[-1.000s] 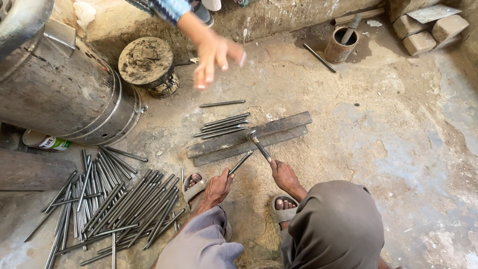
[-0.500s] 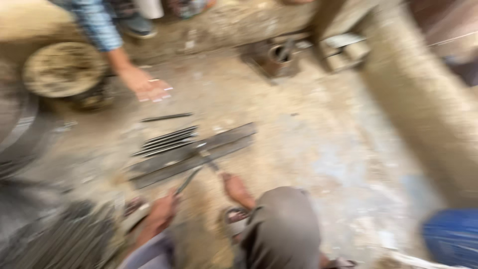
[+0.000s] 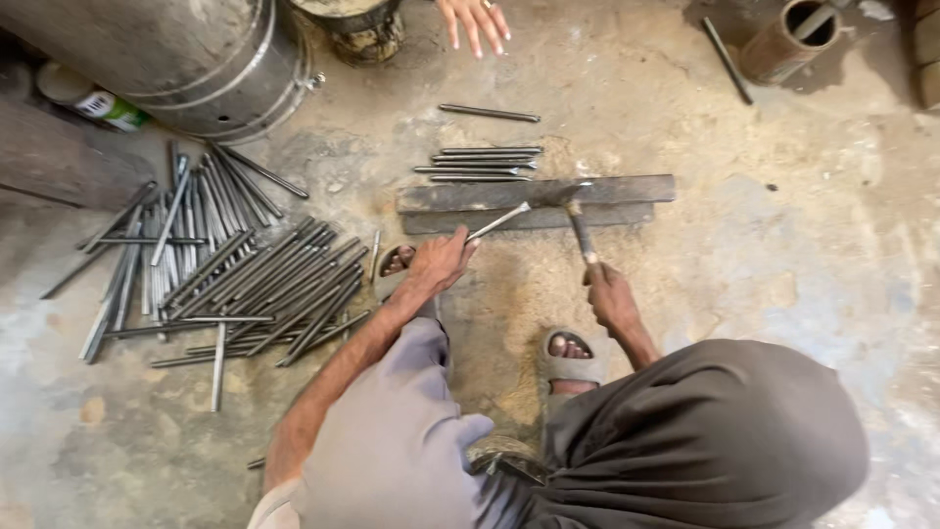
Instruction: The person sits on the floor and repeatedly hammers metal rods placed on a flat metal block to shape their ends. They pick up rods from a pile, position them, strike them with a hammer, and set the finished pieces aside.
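Two hands at work over a dusty concrete floor (image 3: 783, 245). Left hand (image 3: 441, 260), arm stretched forward, fingers pinching one thin grey metal rod (image 3: 497, 222) whose far tip rests on a flat dark steel bar (image 3: 627, 189) lying on the floor. Right hand (image 3: 609, 294), fingers wrapped tight round the wooden handle of a hammer (image 3: 580, 220), head touching the bar. Loose pile of similar rods (image 3: 235, 274) lies left; a neat short row of rods (image 3: 480, 163) just beyond the bar. Another person's hand (image 3: 477, 20), fingers spread, at top.
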`<state>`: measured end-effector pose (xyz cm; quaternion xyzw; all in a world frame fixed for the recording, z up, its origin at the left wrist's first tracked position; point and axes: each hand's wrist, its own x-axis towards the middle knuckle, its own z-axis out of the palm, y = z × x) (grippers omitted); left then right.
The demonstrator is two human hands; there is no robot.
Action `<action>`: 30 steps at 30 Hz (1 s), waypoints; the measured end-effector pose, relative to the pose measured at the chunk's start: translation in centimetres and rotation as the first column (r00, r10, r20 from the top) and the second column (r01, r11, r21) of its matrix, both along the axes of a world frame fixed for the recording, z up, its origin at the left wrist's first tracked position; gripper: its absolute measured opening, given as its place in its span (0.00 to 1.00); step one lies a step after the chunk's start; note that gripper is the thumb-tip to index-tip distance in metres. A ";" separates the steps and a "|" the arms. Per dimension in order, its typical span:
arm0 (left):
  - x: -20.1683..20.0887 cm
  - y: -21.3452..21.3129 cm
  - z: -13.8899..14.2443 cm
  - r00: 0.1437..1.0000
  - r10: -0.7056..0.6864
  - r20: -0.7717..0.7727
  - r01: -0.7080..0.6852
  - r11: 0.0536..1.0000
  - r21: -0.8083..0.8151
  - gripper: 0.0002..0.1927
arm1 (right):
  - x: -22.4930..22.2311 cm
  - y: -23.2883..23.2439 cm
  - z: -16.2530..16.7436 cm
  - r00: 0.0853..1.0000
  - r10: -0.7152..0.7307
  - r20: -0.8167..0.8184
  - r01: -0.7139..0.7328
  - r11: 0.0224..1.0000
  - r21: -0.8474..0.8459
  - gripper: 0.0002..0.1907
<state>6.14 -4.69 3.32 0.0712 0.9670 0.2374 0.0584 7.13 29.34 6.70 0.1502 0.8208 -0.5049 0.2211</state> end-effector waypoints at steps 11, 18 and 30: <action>-5.1 0.3 2.1 0.992 -0.098 0.075 0.111 0.977 -0.180 0.19 | -0.2 1.3 -0.1 0.993 0.106 -0.060 -0.092 0.973 0.211 0.24; -7.3 0.4 2.0 0.966 -0.136 0.221 0.187 0.955 -0.232 0.20 | -1.3 -0.3 -2.3 0.954 0.212 -0.212 -0.163 0.960 0.228 0.27; -8.4 0.0 0.6 0.968 -0.184 0.169 0.228 0.925 -0.303 0.20 | -1.0 -2.4 1.0 0.975 0.202 -0.092 -0.172 0.950 0.261 0.29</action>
